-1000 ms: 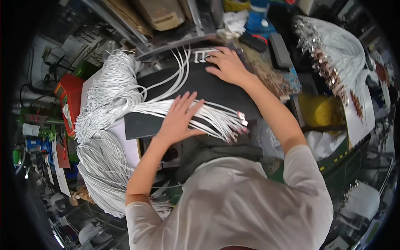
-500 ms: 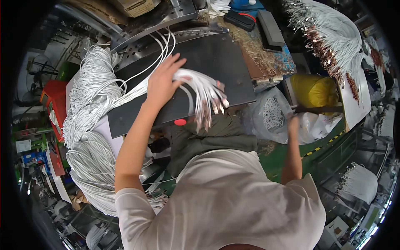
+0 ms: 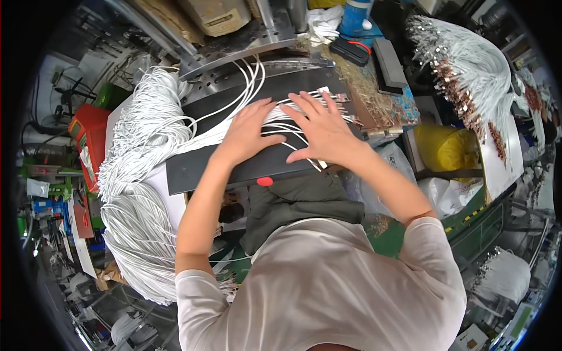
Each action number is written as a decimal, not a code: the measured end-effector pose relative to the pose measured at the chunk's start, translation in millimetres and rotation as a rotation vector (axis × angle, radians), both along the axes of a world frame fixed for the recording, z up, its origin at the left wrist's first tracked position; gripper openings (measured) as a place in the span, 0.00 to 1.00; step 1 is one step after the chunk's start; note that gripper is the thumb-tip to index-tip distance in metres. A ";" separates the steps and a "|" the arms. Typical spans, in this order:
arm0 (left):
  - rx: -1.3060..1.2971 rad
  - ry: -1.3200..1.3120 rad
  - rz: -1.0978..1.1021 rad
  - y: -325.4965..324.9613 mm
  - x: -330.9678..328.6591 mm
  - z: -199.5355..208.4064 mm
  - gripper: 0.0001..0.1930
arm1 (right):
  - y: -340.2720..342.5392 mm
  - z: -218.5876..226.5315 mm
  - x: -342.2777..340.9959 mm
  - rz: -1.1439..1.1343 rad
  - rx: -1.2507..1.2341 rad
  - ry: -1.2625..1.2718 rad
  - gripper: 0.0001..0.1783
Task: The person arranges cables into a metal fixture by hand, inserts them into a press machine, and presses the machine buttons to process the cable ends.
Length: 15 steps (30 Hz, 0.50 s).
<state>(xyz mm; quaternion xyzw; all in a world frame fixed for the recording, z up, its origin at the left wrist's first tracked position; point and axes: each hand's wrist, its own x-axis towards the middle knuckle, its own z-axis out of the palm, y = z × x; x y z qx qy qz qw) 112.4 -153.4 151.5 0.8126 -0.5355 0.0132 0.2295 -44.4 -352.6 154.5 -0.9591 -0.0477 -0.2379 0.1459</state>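
Note:
A bundle of white cables [image 3: 219,133] runs across a black work plate [image 3: 281,161] in front of me. My left hand [image 3: 249,131] lies on the bundle with fingers stretched and thumb pointing right. Nearer the cable ends, my right hand [image 3: 322,130] rests flat with its fingers spread. Copper-coloured and white tips [image 3: 345,105] fan out past its fingers at the plate's right side. A few loose cable ends stick out below the right palm. Several cables loop up toward the metal frame behind the plate.
Large coils of white cable [image 3: 143,234] hang at the left, beside a red case [image 3: 91,137]. A perforated metal stand [image 3: 246,50] rises behind the plate. Rightward are a grey block [image 3: 390,63], a yellow bag [image 3: 448,146] and a hanging cable bundle [image 3: 468,64].
My right hand has come from the lower right side onto the cables. The cable ends, which drooped over the plate's front edge, now lie rightward on the plate.

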 end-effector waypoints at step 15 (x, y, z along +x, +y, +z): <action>-0.211 0.675 0.336 96.2 65.4 44.1 0.12 | -2.3 27.8 92.2 0.223 0.334 0.273 0.25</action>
